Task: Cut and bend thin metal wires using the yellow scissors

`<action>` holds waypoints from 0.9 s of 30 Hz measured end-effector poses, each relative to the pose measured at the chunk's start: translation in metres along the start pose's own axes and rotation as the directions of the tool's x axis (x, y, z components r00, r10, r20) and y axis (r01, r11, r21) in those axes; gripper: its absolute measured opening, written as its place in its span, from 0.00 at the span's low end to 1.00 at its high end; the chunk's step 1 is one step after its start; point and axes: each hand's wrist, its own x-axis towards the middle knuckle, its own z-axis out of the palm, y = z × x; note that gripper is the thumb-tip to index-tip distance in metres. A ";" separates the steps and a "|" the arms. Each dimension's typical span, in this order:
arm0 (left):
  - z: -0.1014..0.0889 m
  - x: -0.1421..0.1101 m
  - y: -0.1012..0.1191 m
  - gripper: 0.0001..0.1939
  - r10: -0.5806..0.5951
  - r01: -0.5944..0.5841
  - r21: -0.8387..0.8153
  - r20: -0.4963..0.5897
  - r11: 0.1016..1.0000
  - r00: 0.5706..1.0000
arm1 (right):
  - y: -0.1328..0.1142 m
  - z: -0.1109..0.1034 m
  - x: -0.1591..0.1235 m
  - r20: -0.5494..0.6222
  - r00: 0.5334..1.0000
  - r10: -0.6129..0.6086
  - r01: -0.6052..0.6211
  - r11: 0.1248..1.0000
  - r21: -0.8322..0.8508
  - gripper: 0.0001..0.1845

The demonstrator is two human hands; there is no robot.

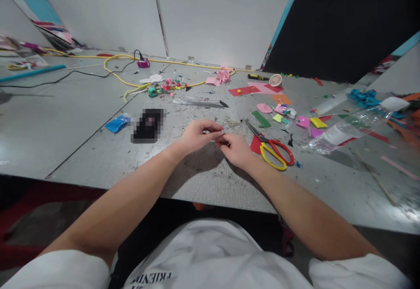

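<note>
My left hand [201, 135] and my right hand [235, 147] meet at the fingertips just above the table, in the middle of the view. Both are closed in a pinch; whatever lies between the fingers is too small to make out. Right of my right hand lie scissors [272, 149] with one yellow and one red handle, partly over a piece of red paper [256, 144]. Beyond my hands rests a bundle of thin silvery wires [200, 102] with a dark end. A blue packet [117, 123] and a blurred dark rectangular object [149, 125] are left of my left hand.
A clear plastic bottle [351, 131] lies at the right. Colored paper scraps [262, 107], a paper cup [275, 80] and a yellow-black cutter [257, 77] are scattered behind. A yellow cable [114, 70] crosses the back of the grey table [82, 105], below white panels [216, 18].
</note>
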 end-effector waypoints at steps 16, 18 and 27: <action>-0.021 0.003 0.004 0.07 0.059 -0.083 0.080 0.261 0.993 0.963 | 0.003 -0.004 -0.001 0.044 0.988 -0.148 0.150 0.987 -0.050 0.09; -0.023 0.004 0.005 0.07 0.040 -0.067 0.083 0.294 0.994 0.955 | 0.003 -0.002 -0.001 0.043 0.984 -0.174 0.177 0.983 -0.056 0.09; -0.027 0.005 0.005 0.07 -0.037 0.001 0.099 0.368 0.995 0.929 | 0.005 0.000 -0.001 0.049 0.978 -0.203 0.208 0.971 -0.119 0.07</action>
